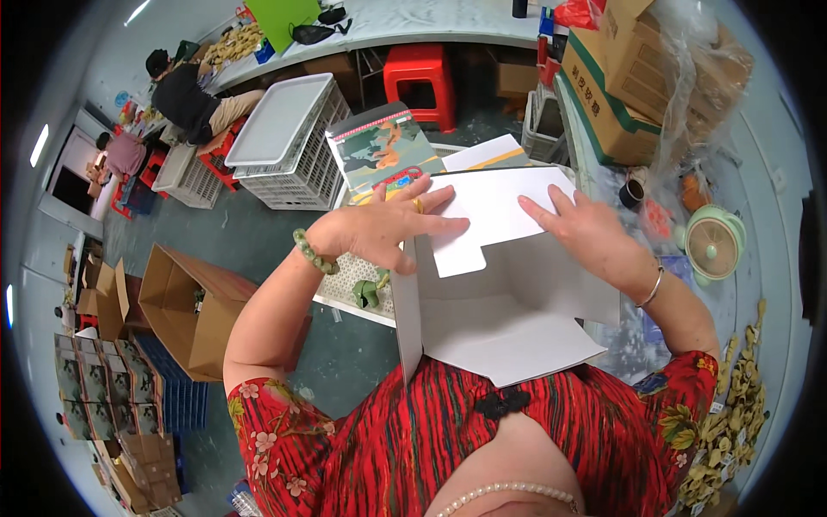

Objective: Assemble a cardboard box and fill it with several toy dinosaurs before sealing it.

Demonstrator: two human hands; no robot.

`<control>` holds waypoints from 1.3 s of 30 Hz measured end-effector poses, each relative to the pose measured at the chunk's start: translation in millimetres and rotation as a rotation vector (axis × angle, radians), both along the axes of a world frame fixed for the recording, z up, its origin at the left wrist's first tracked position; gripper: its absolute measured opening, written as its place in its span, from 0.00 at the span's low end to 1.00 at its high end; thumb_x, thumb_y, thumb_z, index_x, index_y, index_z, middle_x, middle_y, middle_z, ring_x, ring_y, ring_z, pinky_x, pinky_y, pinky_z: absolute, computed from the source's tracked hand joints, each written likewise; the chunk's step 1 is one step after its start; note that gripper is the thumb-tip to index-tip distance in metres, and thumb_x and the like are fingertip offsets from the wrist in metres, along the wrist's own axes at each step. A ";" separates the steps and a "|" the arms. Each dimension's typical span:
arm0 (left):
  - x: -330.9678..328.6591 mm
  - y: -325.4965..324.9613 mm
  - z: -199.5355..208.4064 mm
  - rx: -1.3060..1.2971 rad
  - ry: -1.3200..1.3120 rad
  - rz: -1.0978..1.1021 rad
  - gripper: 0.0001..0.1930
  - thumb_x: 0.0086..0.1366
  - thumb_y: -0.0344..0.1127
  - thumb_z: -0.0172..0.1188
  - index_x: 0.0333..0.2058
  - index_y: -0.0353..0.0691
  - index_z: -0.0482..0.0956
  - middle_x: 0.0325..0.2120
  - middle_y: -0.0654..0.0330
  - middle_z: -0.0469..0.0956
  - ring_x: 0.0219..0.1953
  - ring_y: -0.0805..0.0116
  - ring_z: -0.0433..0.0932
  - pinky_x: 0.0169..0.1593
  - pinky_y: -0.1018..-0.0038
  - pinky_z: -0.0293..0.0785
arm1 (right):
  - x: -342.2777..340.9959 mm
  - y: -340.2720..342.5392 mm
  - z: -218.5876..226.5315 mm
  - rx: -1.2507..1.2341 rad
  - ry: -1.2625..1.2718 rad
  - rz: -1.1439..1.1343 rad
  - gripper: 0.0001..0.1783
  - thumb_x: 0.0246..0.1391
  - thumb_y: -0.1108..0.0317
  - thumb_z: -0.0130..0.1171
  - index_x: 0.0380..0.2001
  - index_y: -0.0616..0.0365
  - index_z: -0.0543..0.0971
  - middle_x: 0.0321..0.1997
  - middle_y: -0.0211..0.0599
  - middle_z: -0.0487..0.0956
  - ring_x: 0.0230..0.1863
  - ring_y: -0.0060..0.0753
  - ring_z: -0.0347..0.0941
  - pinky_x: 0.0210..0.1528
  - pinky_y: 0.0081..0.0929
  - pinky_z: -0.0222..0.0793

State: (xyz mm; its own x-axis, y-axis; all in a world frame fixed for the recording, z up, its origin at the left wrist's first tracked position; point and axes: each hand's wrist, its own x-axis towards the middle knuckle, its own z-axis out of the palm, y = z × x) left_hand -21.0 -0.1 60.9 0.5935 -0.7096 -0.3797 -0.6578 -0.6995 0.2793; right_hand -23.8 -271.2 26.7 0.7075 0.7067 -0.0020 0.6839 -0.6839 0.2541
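Note:
In front of my chest stands a box with a plain white inside [495,332], its mouth turned toward me. Across its far upper side lies a white flap [495,211] with a notched tab. My left hand [388,226] rests on the flap's left part, fingers spread. On the flap's right end lie the outstretched fingertips of my right hand [590,234]. Just beyond my left fingers is a printed panel [383,153] with an orange figure on green. Below my left hand, a small green object [366,295] sits on a white perforated surface [345,280]; its kind is unclear.
A red stool [419,82] and lidded white crates [289,155] stand ahead. Brown cartons [616,95] are stacked at the right, near a green fan [713,246]. An open carton [194,310] and stacked printed boxes [108,383] are at left. Another person [185,103] sits far left.

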 end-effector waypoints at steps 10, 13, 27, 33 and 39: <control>23.7 -62.3 -44.3 -0.068 -0.356 -0.027 0.43 0.41 0.70 0.45 0.53 0.50 0.55 0.54 0.51 0.51 0.56 0.40 0.44 0.47 0.36 0.42 | -17.1 -1.1 -5.6 -0.047 -0.079 -0.053 0.38 0.37 0.71 0.52 0.55 0.48 0.53 0.50 0.43 0.61 0.37 0.47 0.66 0.33 0.36 0.66; 18.8 -56.7 -50.3 -0.021 -0.422 0.026 0.45 0.40 0.73 0.42 0.55 0.54 0.52 0.55 0.50 0.48 0.57 0.40 0.42 0.46 0.33 0.40 | -26.9 -17.5 3.5 0.062 0.122 -0.346 0.40 0.34 0.70 0.55 0.55 0.51 0.53 0.52 0.43 0.59 0.37 0.48 0.65 0.36 0.36 0.64; 15.9 -64.5 -45.1 0.211 -0.488 -0.039 0.40 0.42 0.71 0.43 0.55 0.63 0.51 0.57 0.54 0.44 0.56 0.41 0.44 0.43 0.33 0.47 | -27.4 -69.2 -15.7 1.197 0.944 -0.411 0.28 0.34 0.68 0.56 0.45 0.59 0.68 0.41 0.37 0.71 0.40 0.32 0.67 0.42 0.25 0.61; 16.4 -73.1 -45.7 0.284 -0.481 -0.068 0.41 0.42 0.69 0.45 0.56 0.64 0.48 0.58 0.57 0.41 0.56 0.43 0.43 0.43 0.33 0.47 | -21.6 -51.7 -81.5 1.579 0.911 -0.124 0.31 0.33 0.62 0.60 0.46 0.54 0.68 0.59 0.36 0.51 0.60 0.32 0.45 0.58 0.30 0.42; 16.8 -73.5 -43.4 0.347 -0.456 -0.044 0.42 0.42 0.68 0.48 0.56 0.65 0.45 0.58 0.56 0.39 0.56 0.41 0.41 0.43 0.33 0.46 | -25.7 -1.8 -77.5 0.726 0.268 -0.272 0.34 0.30 0.59 0.63 0.46 0.47 0.66 0.60 0.45 0.45 0.62 0.48 0.36 0.59 0.36 0.41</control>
State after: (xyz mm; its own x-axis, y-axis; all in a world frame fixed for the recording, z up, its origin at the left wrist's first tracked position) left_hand -4.2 -73.6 17.5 0.7246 -0.6170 -0.3071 -0.6884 -0.6689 -0.2806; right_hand -49.5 -273.0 -50.8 0.8948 0.4008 0.1966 0.4450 -0.7657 -0.4645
